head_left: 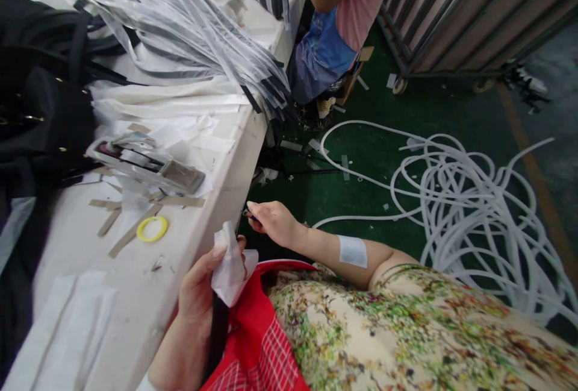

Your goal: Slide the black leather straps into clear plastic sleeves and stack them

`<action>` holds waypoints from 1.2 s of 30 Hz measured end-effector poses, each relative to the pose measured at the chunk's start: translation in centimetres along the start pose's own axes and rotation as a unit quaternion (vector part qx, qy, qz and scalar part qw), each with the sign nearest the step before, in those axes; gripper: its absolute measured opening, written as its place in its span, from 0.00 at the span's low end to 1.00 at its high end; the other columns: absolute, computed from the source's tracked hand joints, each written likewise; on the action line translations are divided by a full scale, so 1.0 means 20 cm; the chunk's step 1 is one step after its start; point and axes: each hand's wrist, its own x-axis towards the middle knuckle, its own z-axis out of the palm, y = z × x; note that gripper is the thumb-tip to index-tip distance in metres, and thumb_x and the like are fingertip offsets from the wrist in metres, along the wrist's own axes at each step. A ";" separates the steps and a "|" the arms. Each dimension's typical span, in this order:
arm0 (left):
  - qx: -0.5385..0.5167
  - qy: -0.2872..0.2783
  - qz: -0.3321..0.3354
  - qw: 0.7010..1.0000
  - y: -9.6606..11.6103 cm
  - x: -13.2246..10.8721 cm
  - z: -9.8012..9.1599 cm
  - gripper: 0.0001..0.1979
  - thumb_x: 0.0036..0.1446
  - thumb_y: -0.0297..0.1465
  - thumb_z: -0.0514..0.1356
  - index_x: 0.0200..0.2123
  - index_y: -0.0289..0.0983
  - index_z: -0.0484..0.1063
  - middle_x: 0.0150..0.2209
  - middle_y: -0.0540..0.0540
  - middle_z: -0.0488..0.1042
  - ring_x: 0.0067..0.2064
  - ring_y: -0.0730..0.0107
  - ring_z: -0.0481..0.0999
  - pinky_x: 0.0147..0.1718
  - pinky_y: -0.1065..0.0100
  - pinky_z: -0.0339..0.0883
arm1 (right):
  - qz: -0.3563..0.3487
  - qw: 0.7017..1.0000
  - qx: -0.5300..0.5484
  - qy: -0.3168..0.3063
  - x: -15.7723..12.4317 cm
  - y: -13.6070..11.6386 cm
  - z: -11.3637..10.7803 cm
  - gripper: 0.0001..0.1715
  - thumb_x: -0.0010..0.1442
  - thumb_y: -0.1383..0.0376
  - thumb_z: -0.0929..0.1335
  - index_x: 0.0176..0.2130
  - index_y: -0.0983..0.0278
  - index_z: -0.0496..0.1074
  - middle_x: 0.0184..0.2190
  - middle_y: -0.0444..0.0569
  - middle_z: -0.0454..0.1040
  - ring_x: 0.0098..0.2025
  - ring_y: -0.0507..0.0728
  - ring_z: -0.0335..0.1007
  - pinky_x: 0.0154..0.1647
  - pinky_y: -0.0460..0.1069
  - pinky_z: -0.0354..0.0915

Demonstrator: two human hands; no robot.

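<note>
Just off the table's front edge, my left hand [198, 279] is closed on a crumpled piece of thin white sheet [230, 270]. A black strap [219, 325] hangs below that hand, its upper end hidden behind the sheet. My right hand [277, 222] is closed, thumb pressed on a small dark object [249, 215] with a bit of metal at its end; its kind cannot be made out. The two hands are apart, the right one farther out over the floor. A white patch [353, 251] lies on my right forearm.
On the table [180, 258] are a tape dispenser [149, 165], a yellow ring [152, 229], black bags [45, 102] and a pile of clear-wrapped strips [194, 35]. A co-worker [334, 29] sits beyond. White tubing [469, 198] lies coiled on the floor near a wheeled cage cart [474, 17].
</note>
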 end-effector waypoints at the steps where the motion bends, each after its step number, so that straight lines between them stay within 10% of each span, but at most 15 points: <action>1: 0.008 -0.009 -0.001 1.000 0.00 0.00 0.00 0.13 0.47 0.28 0.64 0.38 0.32 0.75 0.20 0.52 0.68 0.19 0.76 0.69 0.17 0.78 0.67 | 0.001 1.000 0.000 -0.003 0.00 0.00 0.00 0.34 0.68 0.47 0.55 0.18 0.62 0.59 0.17 0.42 0.60 0.22 0.50 0.56 0.28 0.48 0.54; 22: 0.211 -0.020 0.108 0.971 -0.04 -0.08 0.06 0.16 0.43 0.36 0.72 0.35 0.35 0.77 0.19 0.53 0.69 0.16 0.80 0.61 0.15 0.79 0.55 | 0.067 0.988 0.135 -0.032 -0.02 0.00 -0.01 0.38 0.61 0.38 0.60 0.17 0.63 0.62 0.13 0.40 0.56 0.18 0.48 0.49 0.20 0.47 0.46; 30: 0.390 -0.062 0.256 0.882 0.00 -0.08 0.09 0.06 0.46 0.29 0.71 0.24 0.36 0.77 0.26 0.47 0.73 0.30 0.68 0.69 0.29 0.74 0.67 | 0.069 0.973 0.218 0.004 -0.06 -0.05 -0.02 0.24 0.47 0.49 0.76 0.26 0.63 0.66 0.15 0.33 0.54 0.19 0.45 0.44 0.20 0.46 0.42; 36: 0.487 -0.126 0.226 0.834 -0.02 -0.10 0.06 0.06 0.55 0.34 0.65 0.27 0.38 0.76 0.27 0.45 0.75 0.31 0.63 0.71 0.32 0.69 0.66 | 0.093 0.963 0.251 -0.007 -0.01 -0.02 -0.01 0.24 0.45 0.50 0.77 0.31 0.63 0.68 0.16 0.32 0.52 0.18 0.45 0.42 0.19 0.46 0.41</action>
